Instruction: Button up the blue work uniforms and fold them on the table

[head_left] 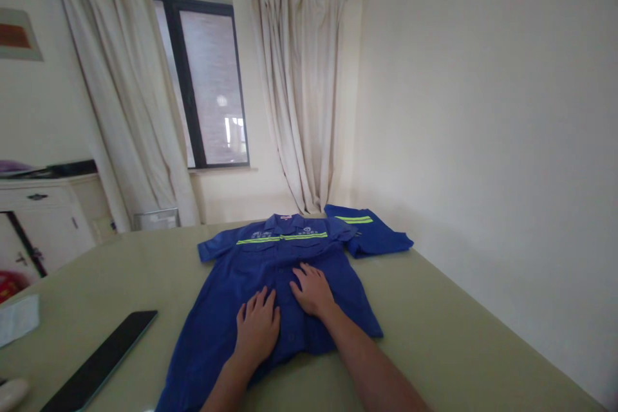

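Note:
A blue short-sleeved work shirt (299, 256) lies spread face up on the table, collar toward the far side, with a yellow-green reflective stripe across its chest. My left hand (258, 325) rests flat on the lower front, left of the button line, fingers spread. Higher up and to the right, my right hand (313, 290) lies on the shirt with its fingers apart. Neither hand grips the cloth. Beyond the right sleeve is another blue garment (379, 235), folded, with the same kind of stripe; the sleeve overlaps its near left edge.
The greenish table (434, 328) runs along the right wall. To the left lie a long black flat object (103, 357), a white paper (19, 320) and a pale rounded object (12, 394). A white cabinet (53, 219), curtains (304, 77) and a window (215, 84) stand behind.

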### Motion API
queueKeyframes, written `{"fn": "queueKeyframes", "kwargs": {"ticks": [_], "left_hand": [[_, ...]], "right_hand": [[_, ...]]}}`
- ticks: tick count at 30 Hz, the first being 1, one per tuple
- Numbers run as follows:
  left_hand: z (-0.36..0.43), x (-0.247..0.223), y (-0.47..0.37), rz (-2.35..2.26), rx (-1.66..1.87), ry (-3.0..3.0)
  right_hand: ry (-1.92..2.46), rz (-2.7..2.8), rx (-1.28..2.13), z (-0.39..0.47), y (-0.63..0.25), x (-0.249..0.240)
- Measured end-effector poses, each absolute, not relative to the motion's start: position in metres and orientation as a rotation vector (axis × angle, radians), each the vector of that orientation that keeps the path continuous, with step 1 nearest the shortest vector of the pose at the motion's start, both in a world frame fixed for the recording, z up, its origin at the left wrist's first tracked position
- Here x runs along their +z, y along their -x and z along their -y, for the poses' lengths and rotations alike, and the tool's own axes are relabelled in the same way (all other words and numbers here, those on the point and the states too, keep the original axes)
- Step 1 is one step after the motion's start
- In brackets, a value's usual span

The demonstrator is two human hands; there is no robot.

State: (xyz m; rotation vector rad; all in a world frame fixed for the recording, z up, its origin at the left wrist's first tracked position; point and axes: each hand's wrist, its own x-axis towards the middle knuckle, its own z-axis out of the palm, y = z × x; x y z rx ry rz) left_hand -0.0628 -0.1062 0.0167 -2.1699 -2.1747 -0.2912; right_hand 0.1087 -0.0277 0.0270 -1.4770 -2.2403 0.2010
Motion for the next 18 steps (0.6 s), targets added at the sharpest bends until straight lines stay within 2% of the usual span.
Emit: {"fn": "queueKeyframes", "kwargs": {"ticks": [4, 7, 13, 18], "left_hand": [[0.099, 0.007, 0.066, 2.119, -0.4, 2.184], [0.09, 0.004, 0.075, 2.114, -0.502, 2.19], [0.1, 0.015, 0.078, 2.014, -0.812, 2.279], [0.111, 0.021, 0.069, 2.163, -0.84, 2.344]], "right_hand": [[1.24, 2.158, 0.119, 0.048, -0.108, 0.039], [1.055, 2.315, 0.259, 0.08, -0.11, 0.037], [1.062, 2.427, 0.431, 0.112, -0.122, 0.024], [1.043, 2.509, 0.352, 0.105, -0.127, 0.029]]}}
